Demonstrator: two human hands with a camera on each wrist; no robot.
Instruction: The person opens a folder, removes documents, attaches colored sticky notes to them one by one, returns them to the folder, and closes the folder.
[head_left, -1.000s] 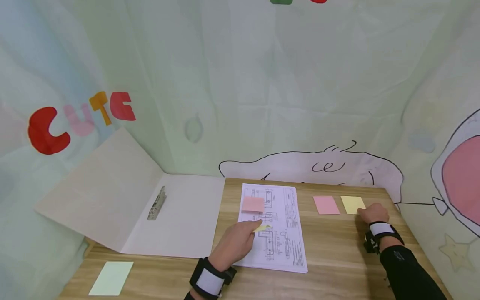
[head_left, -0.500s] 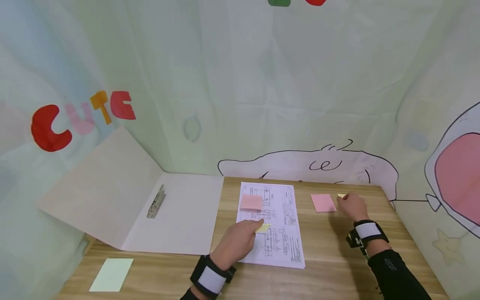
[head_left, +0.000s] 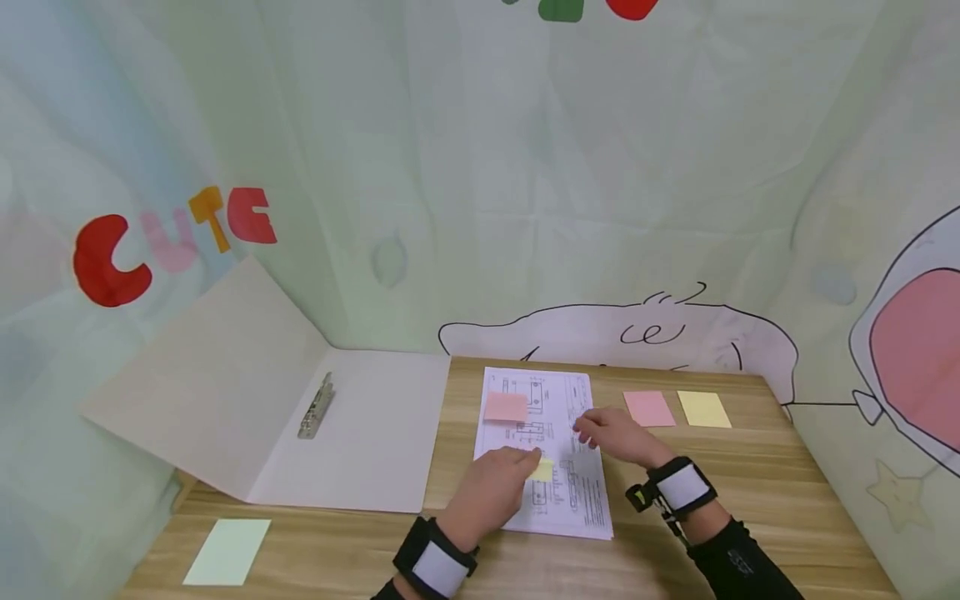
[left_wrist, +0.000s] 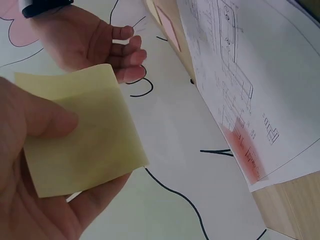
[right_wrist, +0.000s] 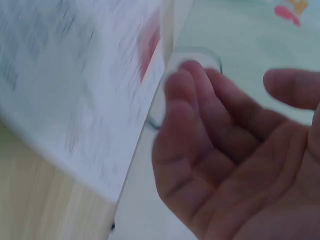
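Observation:
My left hand [head_left: 489,490] pinches a yellow sticky note [left_wrist: 92,140] between thumb and fingers, over the lower part of the printed drawing sheets [head_left: 566,500]. The left wrist view shows the thumb lying across the note's face. Across from it, my right hand [head_left: 618,435] hovers at the sheets' right edge, its fingers loosely bent. Nothing lies between those fingers and the thumb in the right wrist view. A pink sticky note [head_left: 506,407] is stuck on the upper left of the top sheet.
Right of the sheets lie a pink sticky pad [head_left: 649,408] and a yellow one [head_left: 704,409]. An open folder [head_left: 375,433] with a metal clip [head_left: 316,407] stands on the left, its cover raised. A pale green paper square [head_left: 227,552] lies at the front left of the table [head_left: 330,554].
My right hand has moved left from the yellow pad at the right to the sheets, uncovering that pad. The left hand has turned slightly, still holding its yellow sticky note.

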